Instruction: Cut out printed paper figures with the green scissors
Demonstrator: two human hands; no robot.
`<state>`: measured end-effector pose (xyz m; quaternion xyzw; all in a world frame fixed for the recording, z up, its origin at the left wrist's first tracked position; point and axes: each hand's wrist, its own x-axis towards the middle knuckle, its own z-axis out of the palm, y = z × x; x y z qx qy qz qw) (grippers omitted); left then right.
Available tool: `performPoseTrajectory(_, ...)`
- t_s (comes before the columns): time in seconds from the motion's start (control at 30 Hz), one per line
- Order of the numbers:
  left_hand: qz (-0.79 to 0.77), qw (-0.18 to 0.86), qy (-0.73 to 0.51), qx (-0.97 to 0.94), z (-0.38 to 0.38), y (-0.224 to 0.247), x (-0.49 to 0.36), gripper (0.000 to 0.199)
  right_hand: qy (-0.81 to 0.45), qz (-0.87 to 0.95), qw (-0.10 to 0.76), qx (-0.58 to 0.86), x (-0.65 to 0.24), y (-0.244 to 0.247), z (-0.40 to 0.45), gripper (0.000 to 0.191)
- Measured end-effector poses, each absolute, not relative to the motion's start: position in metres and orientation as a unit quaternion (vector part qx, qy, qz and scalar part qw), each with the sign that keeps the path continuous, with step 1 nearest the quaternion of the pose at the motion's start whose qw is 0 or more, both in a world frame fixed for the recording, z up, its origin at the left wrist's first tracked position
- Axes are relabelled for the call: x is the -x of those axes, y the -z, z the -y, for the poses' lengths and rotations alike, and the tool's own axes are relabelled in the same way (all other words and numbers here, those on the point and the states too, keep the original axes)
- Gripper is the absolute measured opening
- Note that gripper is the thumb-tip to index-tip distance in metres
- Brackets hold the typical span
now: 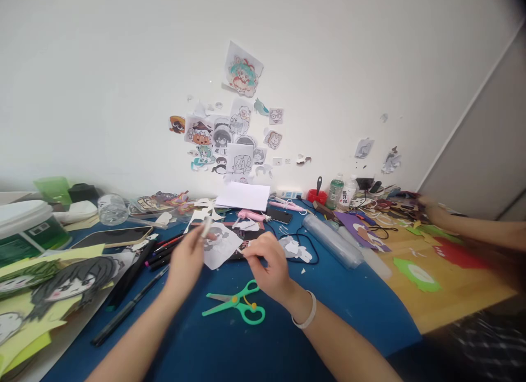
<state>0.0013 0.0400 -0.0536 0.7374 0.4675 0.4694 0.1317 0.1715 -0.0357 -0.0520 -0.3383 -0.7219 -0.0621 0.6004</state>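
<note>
My left hand (187, 264) is closed on a small sheet of paper (224, 247) with a grey printed drawing. A narrow white piece (206, 227) sticks up at its fingertips, too blurred to name. My right hand (269, 264), with a white band on the wrist, is pinched beside the paper's right edge. Something small and pale shows at those fingertips, but I cannot make it out. Below the hands, green-handled scissors (236, 301) lie on the blue table cover (230, 349), blades parted and pointing left. White figure cutouts (295, 247) lie to the right of my right hand.
Several markers (164, 250) lie left of my left hand. At far left are yellow paper cutouts (61, 294) and a tub (28, 228). A clear plastic roll (332, 242), bottles (336, 191) and a phone (280, 215) are beyond. Another person's arm (472, 226) reaches in at right.
</note>
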Motion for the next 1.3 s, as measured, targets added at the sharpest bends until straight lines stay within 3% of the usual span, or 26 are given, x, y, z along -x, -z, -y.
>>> performPoseTrajectory(0.1, -0.484, 0.055, -0.476, -0.733, -0.054, 0.054, 0.010, 0.032, 0.106, 0.708, 0.588, 0.377, -0.196, 0.047, 0.035, 0.016)
performPoseTrajectory(0.17, -0.456, 0.011, -0.442, -0.772, -0.060, 0.060, 0.009, 0.036, 0.126, 0.707, 0.531, 0.449, -0.223, 0.044, 0.028, 0.015)
performPoseTrajectory(0.3, -0.420, -0.049, -0.359, -0.832, -0.061, 0.078, -0.003, 0.044, 0.091, 0.635, 0.345, 0.685, -0.284, 0.051, 0.013, 0.014)
performPoseTrajectory(0.37, -0.413, -0.076, -0.337, -0.843, -0.060, 0.085, -0.006, 0.046, 0.045, 0.622, 0.238, 0.745, -0.304, 0.059, 0.011, 0.016)
performPoseTrajectory(0.47, -0.411, -0.112, -0.302, -0.852, -0.060, 0.091, -0.005, 0.046, 0.010, 0.603, 0.167, 0.780, -0.313, 0.068, 0.011, 0.022)
performPoseTrajectory(0.73, -0.389, -0.103, -0.248, -0.881, -0.058, 0.091, -0.006, 0.036, 0.016, 0.612, 0.182, 0.769, -0.304, 0.065, 0.012, 0.005)
performPoseTrajectory(0.87, -0.388, -0.076, -0.271, -0.877, -0.054, 0.086, -0.008, 0.031, 0.052, 0.646, 0.237, 0.723, -0.304, 0.058, 0.015, 0.008)
performPoseTrajectory(1.0, -0.398, 0.078, -0.335, -0.850, -0.044, 0.076, -0.014, 0.032, 0.141, 0.703, 0.323, 0.618, -0.292, 0.050, 0.017, 0.010)
performPoseTrajectory(1.17, -0.382, 0.533, -0.314, -0.686, -0.022, 0.067, -0.031, 0.054, 0.210, 0.770, 0.388, 0.461, -0.244, 0.051, 0.019, 0.011)
performPoseTrajectory(1.23, -0.365, 0.620, -0.305, -0.624, -0.015, 0.065, -0.037, 0.051, 0.225, 0.808, 0.367, 0.403, -0.225, 0.053, 0.021, 0.012)
performPoseTrajectory(1.3, -0.359, 0.638, -0.302, -0.611, -0.010, 0.064, -0.039, 0.041, 0.228, 0.831, 0.348, 0.369, -0.214, 0.055, 0.023, 0.013)
